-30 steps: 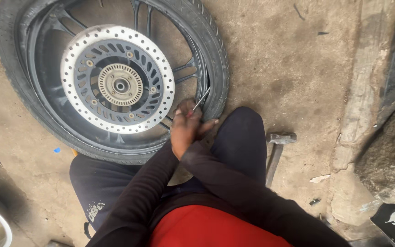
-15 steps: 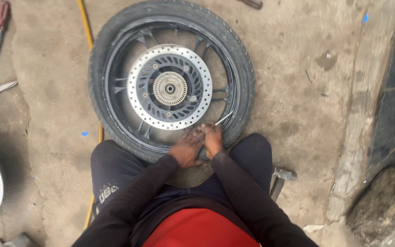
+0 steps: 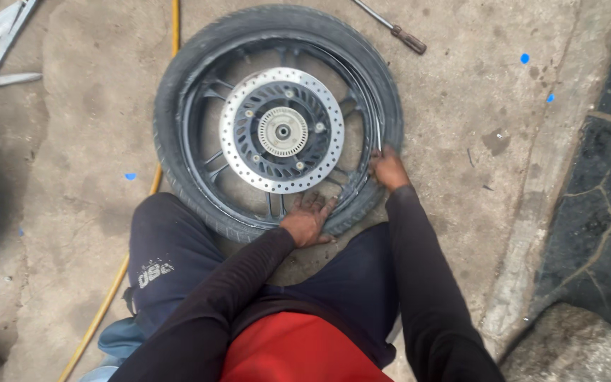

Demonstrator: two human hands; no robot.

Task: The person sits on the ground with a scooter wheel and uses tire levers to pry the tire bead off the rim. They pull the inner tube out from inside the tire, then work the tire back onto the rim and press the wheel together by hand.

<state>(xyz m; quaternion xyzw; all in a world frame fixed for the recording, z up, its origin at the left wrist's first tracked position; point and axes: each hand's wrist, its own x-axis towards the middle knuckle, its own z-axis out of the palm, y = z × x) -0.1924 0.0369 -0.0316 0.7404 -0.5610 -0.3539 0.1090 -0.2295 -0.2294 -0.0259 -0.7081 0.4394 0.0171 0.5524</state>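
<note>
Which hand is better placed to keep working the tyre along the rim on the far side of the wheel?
Probably the right hand: it sits on the tyre at the rim's right side. The left hand lies flat on the near edge.

Yellow hose (image 3: pixel 118 276) along concrete floor, screwdriver (image 3: pixel 392 28) top, metal tools (image 3: pixel 1 49) top-left, stone (image 3: pixel 567 346) bottom-right.

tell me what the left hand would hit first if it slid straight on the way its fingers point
The left hand points up across the wheel; going on, it would probably meet the drilled brake disc first, after crossing a spoke gap.
</note>
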